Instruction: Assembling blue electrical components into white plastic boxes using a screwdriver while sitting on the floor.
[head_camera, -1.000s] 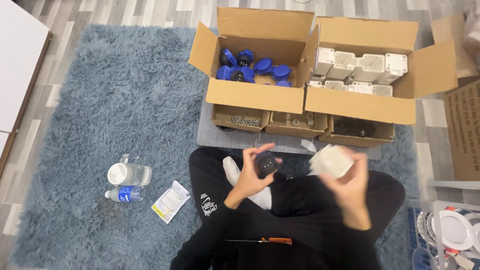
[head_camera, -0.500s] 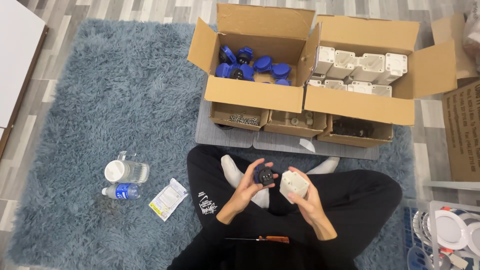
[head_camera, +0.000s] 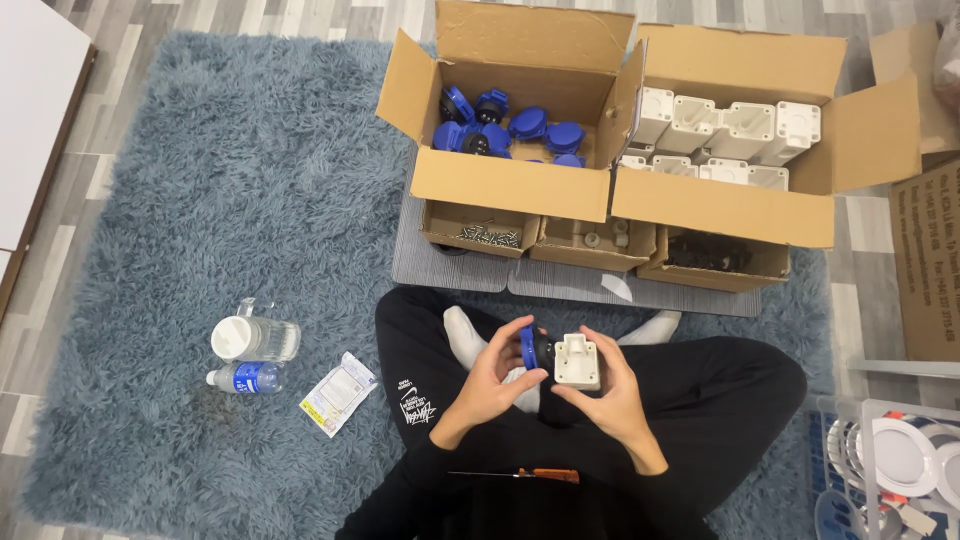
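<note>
left hand (head_camera: 497, 380): fingers pinch round blue-and-black plastic cap (head_camera: 533, 348), held over lap
right hand (head_camera: 607, 390): fingers wrap white square plastic housing (head_camera: 578, 361), touching cap
fit: square the faces, press evenly, don't tilt
spares: cardboard box of blue caps (head_camera: 505, 185)

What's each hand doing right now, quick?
Left hand: closed around a blue and black round part.
Right hand: closed around a white square housing, pressed up against the round part.
</note>
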